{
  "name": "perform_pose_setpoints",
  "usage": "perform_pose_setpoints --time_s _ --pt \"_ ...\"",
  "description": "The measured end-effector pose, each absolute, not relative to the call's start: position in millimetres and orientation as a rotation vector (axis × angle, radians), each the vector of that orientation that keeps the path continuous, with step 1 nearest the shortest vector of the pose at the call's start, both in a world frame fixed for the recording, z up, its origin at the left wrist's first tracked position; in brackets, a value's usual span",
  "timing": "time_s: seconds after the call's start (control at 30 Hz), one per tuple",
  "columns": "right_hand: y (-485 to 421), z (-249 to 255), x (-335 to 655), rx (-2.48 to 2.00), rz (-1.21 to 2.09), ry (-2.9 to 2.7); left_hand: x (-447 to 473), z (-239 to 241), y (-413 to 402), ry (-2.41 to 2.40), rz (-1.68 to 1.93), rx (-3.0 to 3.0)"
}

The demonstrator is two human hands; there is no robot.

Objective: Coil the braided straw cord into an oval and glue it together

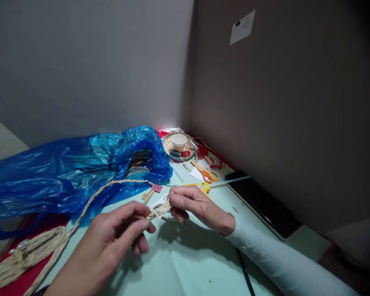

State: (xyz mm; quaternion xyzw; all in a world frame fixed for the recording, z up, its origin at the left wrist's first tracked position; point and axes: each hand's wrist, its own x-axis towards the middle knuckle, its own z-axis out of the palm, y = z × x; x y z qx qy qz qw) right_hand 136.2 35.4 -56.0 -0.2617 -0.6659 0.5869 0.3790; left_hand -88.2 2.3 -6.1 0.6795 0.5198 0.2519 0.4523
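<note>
"Grey walls [80, 61] are meeting behind a pale green bench [188, 267]. Where is the braid [162, 210] sitting?"

"It is being held just over the bench, stretching from the left hand [117, 230] to the right hand [200, 207]."

"And how are the fingers [180, 214] gripping?"

"Narrowly. On the left, thumb and forefinger are pinching the lower end; on the right, they are pinching the upper end, with the other fingers curling beneath."

"How is it likely handling?"

"It is looking light and dry, so I am guessing it is bending readily, springing back slightly and not slipping much. Loose strands are probably fraying easily."

"Where would you be taking hold?"

"At both ends, pressing across several strands; tugging one alone would be risking a loosened weave."

"What is lying around it?"

"A pink clip [156, 188] is resting just beyond, a cord [92, 197] arching leftward toward a coil [27, 255]. A glue gun [205, 188] is lying behind the right hand, scissors [200, 167] beyond that, a phone [262, 203] rightward. A blue bag [64, 172] is spreading leftward; farther back, a basket [168, 150] is holding a cup [179, 144]."
</note>
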Motion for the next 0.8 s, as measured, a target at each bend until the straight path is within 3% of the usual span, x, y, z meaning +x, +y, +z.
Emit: perform_pose_setpoints --time_s 0.17,0.37,0.8 --pt "31 -52 135 -0.717 1.325 -1.693 -86 -15 2 1.336 0.608 1.626" --pt "27 -51 131 -0.641 0.743 -1.884 -76 -14 -5 1.376 0.792 1.479" --pt "41 -49 132 -0.779 1.224 -1.551 -83 -31 6 1.306 0.691 1.466"
